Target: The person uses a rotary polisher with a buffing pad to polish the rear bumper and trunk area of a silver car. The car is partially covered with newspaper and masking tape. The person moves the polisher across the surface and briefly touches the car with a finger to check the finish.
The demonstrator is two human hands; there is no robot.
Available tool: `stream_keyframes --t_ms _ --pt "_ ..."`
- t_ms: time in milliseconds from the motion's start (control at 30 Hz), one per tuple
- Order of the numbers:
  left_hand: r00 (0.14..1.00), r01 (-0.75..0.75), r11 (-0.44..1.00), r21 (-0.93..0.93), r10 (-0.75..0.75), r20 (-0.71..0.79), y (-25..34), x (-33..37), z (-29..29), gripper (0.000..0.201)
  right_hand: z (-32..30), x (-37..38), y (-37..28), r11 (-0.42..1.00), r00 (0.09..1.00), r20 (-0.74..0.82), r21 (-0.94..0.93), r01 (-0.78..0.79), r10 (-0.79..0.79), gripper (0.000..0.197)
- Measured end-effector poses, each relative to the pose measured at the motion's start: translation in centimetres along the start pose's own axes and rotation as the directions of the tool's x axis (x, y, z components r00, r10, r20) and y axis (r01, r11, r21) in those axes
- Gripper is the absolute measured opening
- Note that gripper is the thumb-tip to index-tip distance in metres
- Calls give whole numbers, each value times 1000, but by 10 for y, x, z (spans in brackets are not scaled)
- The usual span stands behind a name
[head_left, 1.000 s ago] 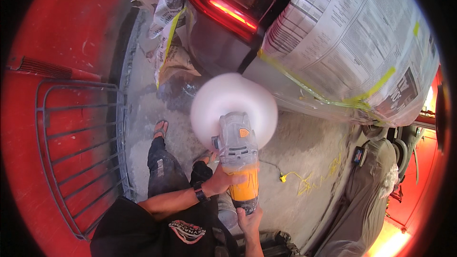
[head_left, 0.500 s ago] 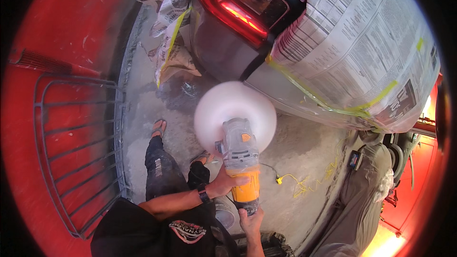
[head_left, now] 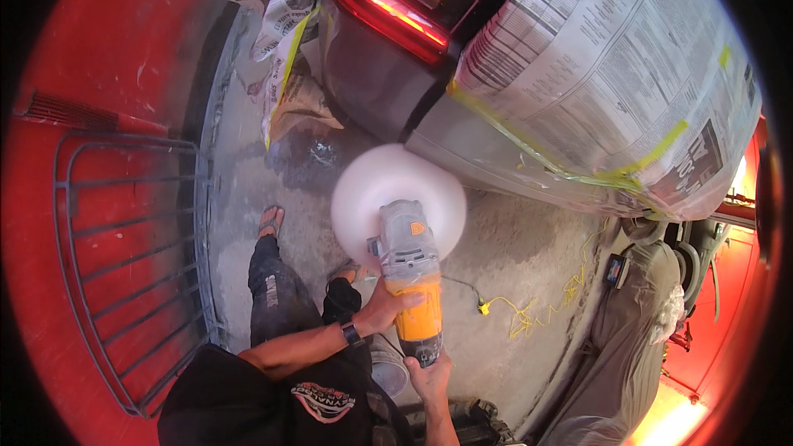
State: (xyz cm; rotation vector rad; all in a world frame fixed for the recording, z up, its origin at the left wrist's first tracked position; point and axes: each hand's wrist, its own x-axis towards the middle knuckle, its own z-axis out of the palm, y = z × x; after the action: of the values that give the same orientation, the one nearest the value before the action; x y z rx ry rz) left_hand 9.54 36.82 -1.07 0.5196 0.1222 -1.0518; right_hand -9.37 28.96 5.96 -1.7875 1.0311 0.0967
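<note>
Polisher was held above the concrete floor, its round white pad blurred near the car's grey bumper; contact could not be told. The left hand had its fingers clamped around the yellow body; the right hand gripped the rear end, its fingers partly hidden.

The left grip is curled, its thumb pointing right; the left forearm slants in from behind and left of it. The right grip clasps behind and slightly right of the left, its right forearm directly behind.
</note>
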Motion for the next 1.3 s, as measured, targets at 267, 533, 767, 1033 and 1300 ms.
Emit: stream_keyframes --t_ms 267,533,767,1033,1300 --pt "996 -82 996 -34 83 36 17 -5 24 53 -1 -5 1 999 1000 -28 36 8 -7 75" --pt "999 22 998 -55 -20 45 11 3 7 65 -6 3 -12 991 996 18 -104 -80 82 71" --pt "999 -33 999 -21 34 30 10 -5 4 68 0 0 6 1000 999 40 12 -7 7 76" --pt "993 -110 994 -24 111 42 47 -2 52 62 -9 8 -16 979 996 -14 180 91 -90 80" --pt "970 -174 975 140 146 192 52 3 44 77 -15 15 -43 982 989 5 120 148 -150 78"
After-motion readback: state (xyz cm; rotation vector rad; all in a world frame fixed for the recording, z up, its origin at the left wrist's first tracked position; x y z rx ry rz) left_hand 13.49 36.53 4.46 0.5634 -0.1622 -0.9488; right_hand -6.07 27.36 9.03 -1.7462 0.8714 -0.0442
